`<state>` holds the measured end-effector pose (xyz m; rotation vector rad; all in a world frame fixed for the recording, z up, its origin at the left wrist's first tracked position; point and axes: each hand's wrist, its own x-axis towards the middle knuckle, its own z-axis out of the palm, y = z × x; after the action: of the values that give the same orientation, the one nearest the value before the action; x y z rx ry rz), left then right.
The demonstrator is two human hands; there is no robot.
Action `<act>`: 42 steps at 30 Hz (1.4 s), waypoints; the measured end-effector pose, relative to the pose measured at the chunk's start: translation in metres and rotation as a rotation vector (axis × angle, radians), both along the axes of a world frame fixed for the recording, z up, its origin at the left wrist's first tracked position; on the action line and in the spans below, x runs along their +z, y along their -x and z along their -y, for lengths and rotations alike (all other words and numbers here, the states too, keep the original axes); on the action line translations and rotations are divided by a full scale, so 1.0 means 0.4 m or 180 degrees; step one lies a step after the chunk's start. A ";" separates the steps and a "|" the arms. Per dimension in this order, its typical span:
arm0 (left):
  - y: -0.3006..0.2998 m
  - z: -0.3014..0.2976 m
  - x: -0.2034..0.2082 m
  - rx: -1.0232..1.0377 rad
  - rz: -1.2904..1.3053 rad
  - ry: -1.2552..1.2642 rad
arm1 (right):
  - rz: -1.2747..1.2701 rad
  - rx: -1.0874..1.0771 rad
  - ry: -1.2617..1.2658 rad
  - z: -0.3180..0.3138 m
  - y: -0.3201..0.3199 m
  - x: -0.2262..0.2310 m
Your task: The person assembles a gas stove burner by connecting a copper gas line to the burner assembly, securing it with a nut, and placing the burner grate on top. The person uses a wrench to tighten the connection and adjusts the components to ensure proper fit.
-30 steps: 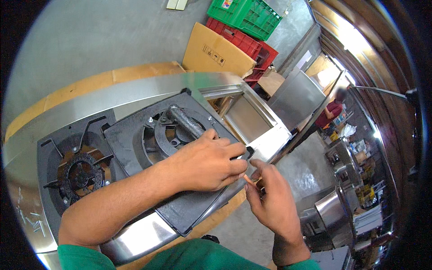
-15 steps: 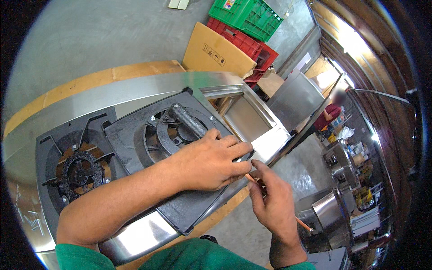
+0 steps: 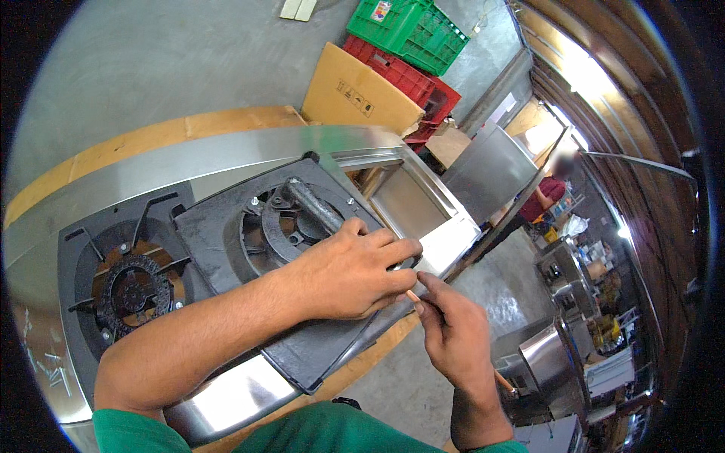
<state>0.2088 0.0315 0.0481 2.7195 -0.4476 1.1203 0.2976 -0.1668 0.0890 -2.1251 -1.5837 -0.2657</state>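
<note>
Pressing flat on the dark cast-iron burner plate (image 3: 226, 226), the left hand (image 3: 351, 272) lies palm down with fingers spread over the plate's right edge, much as it did a second ago. The right hand (image 3: 453, 340) has shifted slightly closer, pinching a thin wooden-handled tool (image 3: 414, 297) whose tip now meets the left fingertips. That plate sits tilted on the steel stove body (image 3: 226, 162), beside the second burner (image 3: 128, 291), so fitting looks unfinished.

Left hand (image 3: 351, 272) hides the near corner of the dark burner plate (image 3: 226, 219); thin stick (image 3: 414, 297) in right hand (image 3: 453, 340) mostly concealed; distant person (image 3: 547, 198) blurred; bench clutter (image 3: 596, 317) indistinct.
</note>
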 end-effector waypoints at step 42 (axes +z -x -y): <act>-0.007 -0.005 -0.001 -0.0043 -0.0090 0.0099 | 0.0542 -0.0044 0.0118 -0.054 -0.015 -0.026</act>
<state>0.2115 0.0335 0.0478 2.6980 -0.4401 1.0749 0.3038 -0.1451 0.0786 -2.1924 -1.6807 -0.4356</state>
